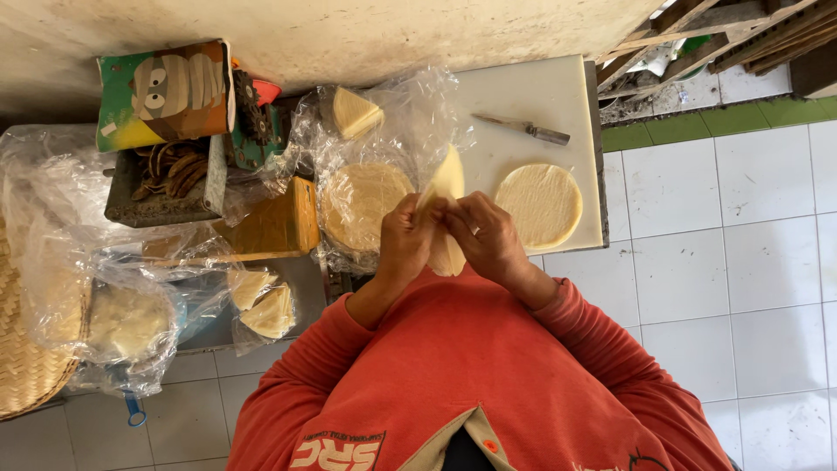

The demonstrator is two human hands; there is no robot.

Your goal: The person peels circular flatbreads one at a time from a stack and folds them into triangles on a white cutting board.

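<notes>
Centre of frame: we held a pale dough wrapper point(447, 214) pinched between both hands, left hand point(406, 244) and right hand point(488, 237) closed on it alike, its long axis running up-down. A flat round wrapper point(539, 205) lay on the white surface point(523, 92) just right of the hands; a green cartoon-printed box point(164, 92) stood upper left

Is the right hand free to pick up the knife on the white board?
Probably not at once: the right hand and left hand both hold a folded wrapper. Nothing lies between it and the knife.
</notes>
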